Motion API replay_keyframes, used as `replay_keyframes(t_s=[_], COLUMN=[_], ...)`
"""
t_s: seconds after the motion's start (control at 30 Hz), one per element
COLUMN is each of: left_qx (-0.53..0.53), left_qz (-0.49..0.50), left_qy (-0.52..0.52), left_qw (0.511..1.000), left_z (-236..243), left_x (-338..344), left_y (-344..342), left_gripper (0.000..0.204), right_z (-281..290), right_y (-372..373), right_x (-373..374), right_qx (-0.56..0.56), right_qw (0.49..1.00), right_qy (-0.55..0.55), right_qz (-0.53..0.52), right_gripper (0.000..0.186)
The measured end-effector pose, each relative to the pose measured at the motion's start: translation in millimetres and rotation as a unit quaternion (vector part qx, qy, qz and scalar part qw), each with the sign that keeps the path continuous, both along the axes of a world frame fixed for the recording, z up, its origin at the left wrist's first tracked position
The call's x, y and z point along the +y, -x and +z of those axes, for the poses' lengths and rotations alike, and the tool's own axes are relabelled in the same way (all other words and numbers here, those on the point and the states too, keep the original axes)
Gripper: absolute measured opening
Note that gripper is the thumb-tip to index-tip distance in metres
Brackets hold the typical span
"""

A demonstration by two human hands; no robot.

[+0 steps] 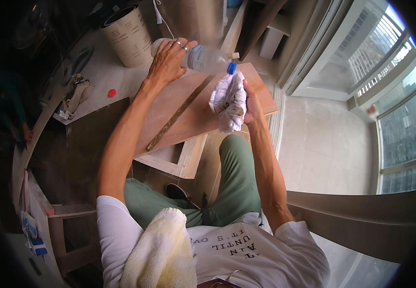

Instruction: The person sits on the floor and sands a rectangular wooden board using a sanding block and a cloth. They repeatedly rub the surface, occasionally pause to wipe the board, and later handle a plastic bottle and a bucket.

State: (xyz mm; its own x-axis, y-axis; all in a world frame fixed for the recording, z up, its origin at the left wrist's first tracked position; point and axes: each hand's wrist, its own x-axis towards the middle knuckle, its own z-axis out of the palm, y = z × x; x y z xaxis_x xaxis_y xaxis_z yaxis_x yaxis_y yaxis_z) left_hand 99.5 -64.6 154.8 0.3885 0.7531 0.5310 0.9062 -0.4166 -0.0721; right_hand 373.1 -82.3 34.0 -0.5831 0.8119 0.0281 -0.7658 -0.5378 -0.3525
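The left hand (168,63) is wrapped round a clear plastic bottle (205,58), tipped with its blue cap just beside the crumpled white cloth (228,102) that the right hand (252,104) clasps. Both are above a reddish wooden board (162,103) bearing a narrow strip (181,113); beyond stands a cardboard tube (130,41), and to the right a pale floor (328,139) runs to tall windows (402,144).

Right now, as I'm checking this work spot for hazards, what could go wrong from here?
The left hand holds the plastic bottle tipped, its blue cap close to the white cloth in the right hand. Any liquid inside might drip onto the board below; whether the cap seals is unclear. The narrow strip lying across the board might get knocked if an arm drops.
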Motion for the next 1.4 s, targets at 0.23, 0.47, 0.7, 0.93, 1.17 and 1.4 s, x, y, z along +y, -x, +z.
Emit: replay_keyframes(t_s=[0.23, 0.47, 0.7, 0.93, 1.17, 1.4], left_qx=[0.056, 0.125, 0.152, 0.174, 0.171, 0.17], left_qz=[0.022, 0.056, 0.052, 0.038, 0.026, 0.03], left_qy=[-0.04, -0.05, -0.073, -0.093, -0.107, -0.118], left_qw=[0.997, 0.989, 0.984, 0.98, 0.979, 0.978], left_z=[3, 20, 26, 28, 33, 31], left_x=[-6, -16, -13, -12, -19, -19], left_y=[-4, -7, -2, 3, 1, 4], left_gripper=[0.092, 0.092, 0.09, 0.089, 0.068, 0.067], right_z=[-1, -11, -14, -5, -7, 4], right_y=[7, 20, 30, 34, 41, 49], right_x=[7, 7, 10, 1, 1, -4], right_qx=[-0.017, 0.023, 0.034, 0.051, 0.138, 0.042], right_qw=[1.0, 0.999, 0.999, 0.998, 0.985, 0.996], right_qy=[-0.011, 0.011, 0.033, 0.032, 0.023, 0.082], right_qz=[-0.007, 0.021, 0.014, 0.031, 0.104, 0.011], right_gripper=[0.061, 0.058, 0.055, 0.055, 0.052, 0.047])
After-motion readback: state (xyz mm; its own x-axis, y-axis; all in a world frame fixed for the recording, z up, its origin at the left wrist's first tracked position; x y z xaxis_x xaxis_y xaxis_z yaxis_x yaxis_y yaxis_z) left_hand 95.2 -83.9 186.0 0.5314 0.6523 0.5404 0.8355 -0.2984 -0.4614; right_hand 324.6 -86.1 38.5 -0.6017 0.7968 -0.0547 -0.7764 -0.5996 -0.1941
